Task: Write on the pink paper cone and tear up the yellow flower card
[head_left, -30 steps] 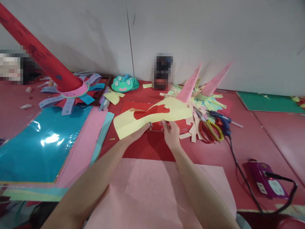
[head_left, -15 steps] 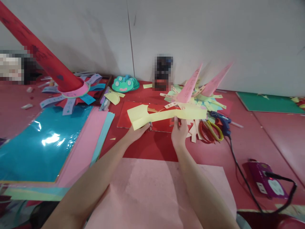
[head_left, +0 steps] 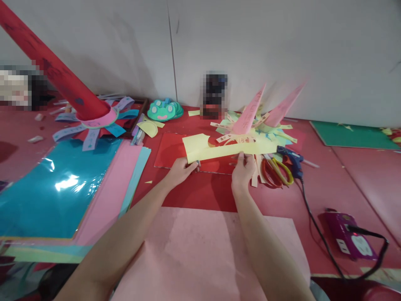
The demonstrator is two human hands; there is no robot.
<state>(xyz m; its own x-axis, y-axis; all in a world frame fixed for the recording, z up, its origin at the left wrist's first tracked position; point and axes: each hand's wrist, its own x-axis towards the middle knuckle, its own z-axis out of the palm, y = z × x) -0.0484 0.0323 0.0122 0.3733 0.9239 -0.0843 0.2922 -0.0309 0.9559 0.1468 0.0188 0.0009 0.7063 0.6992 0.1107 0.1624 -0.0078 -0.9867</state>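
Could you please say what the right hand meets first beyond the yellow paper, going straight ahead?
The right hand would probably meet paper strips around the nearer pink cone; depth is unclear.

The paper strip [head_left: 227,152] is above the tabletop [head_left: 332,179], before the cones [head_left: 249,113], right of the sheet stack [head_left: 59,196], left of the power box [head_left: 348,239].

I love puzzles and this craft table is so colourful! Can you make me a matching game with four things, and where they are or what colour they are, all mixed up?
Things:
1. yellow paper
2. frog face
3. scissors
4. socket box

Clues:
A. mostly purple
B. red and yellow handles
C. held by the left hand and the right hand
D. mostly green, near the wall

Right pairs: 1-C, 2-D, 3-B, 4-A
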